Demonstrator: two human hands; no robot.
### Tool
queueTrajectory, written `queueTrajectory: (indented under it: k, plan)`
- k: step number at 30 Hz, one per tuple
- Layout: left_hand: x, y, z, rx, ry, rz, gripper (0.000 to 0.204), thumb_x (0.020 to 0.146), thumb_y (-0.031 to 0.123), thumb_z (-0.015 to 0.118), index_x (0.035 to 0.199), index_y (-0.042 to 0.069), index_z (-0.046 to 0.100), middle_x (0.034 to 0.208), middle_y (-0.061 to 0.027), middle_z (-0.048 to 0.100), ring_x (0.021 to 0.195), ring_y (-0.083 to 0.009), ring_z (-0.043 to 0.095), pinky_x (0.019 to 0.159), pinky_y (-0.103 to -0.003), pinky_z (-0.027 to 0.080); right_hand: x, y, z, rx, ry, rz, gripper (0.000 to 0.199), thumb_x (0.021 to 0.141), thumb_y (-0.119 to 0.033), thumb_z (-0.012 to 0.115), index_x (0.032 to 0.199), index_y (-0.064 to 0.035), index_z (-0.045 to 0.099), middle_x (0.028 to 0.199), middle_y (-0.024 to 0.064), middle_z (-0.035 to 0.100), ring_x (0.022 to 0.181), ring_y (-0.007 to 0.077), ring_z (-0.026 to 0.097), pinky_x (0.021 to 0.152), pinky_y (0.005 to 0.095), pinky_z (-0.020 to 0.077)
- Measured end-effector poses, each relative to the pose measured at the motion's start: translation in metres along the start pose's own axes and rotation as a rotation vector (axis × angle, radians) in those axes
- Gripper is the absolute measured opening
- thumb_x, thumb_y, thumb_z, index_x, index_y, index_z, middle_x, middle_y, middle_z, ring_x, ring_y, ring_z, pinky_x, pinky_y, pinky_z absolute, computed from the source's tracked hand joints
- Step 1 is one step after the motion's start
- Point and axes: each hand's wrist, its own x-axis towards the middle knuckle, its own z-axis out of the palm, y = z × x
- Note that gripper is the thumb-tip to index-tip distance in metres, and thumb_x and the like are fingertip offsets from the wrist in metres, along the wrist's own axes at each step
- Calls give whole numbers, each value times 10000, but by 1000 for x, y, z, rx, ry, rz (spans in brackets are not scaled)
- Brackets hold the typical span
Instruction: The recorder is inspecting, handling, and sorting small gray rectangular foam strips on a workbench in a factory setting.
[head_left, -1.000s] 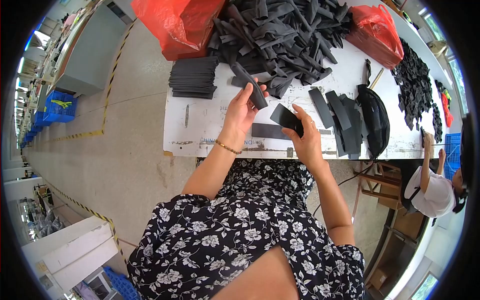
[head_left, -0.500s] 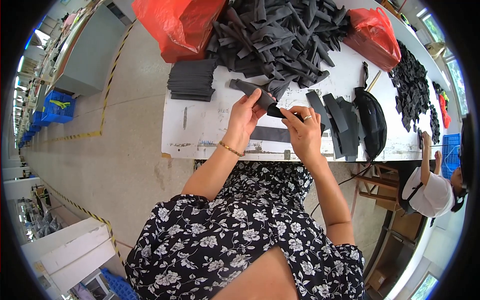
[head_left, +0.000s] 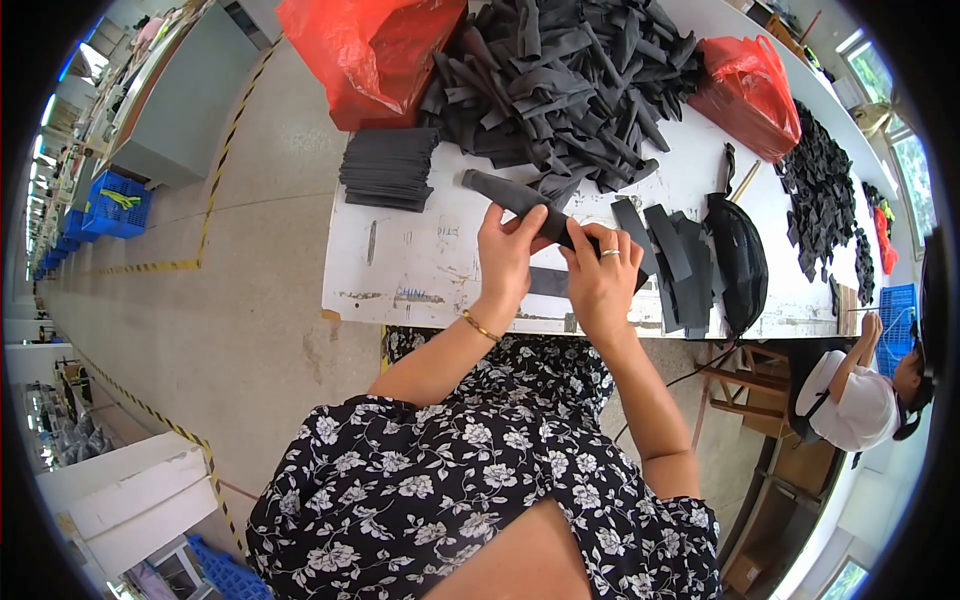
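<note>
Between my two hands a dark grey fabric strip point(head_left: 500, 192) is stretched above the white table. My left hand point(head_left: 508, 245) pinches it near the middle, thumb on top, and its far end sticks out to the upper left. At the strip's other end my right hand point(head_left: 602, 275) grips it with thumb and fingers; that end is partly hidden by the fingers. Another flat grey strip point(head_left: 548, 281) lies on the table beneath my hands. Just right of my right hand are several loose flat strips point(head_left: 685, 262).
A big heap of grey strips point(head_left: 560, 80) fills the table's back, between two red plastic bags point(head_left: 365, 60) point(head_left: 745, 95). A neat stack point(head_left: 388, 168) sits at left, a black mesh pouch point(head_left: 735, 265) at right. Beyond it another person point(head_left: 850, 390) works near a blue crate point(head_left: 897, 325).
The strip has gone from bent and folded between my hands to drawn out straighter. My left hand has moved right, closer to my right hand.
</note>
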Motion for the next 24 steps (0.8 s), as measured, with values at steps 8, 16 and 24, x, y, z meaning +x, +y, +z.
queueTrajectory:
  k: [8,16,24]
  plan:
    - [0,8,9,-258,-303,-193,322,969,275,565,1125,-6,561,936,-118,679,1007,-267,648,867,-368,517,-4,-23,6,409,5,173,486,721,-10,739,1147,-14,505,1069,190,560,1020,387,545,876,446,450]
    - [-13,-24,6,-324,-308,-197,305,976,284,548,1076,3,611,1008,-125,687,1046,-217,625,923,-343,478,-17,-5,14,489,-137,181,413,687,25,716,1045,-27,517,1029,188,544,945,391,565,779,452,493]
    - [-7,-19,7,-371,-315,-247,300,980,279,532,1120,15,569,1129,-159,660,1083,-238,605,989,-377,449,-6,5,8,566,-138,131,219,771,37,688,944,1,558,1013,152,600,762,278,602,679,353,507]
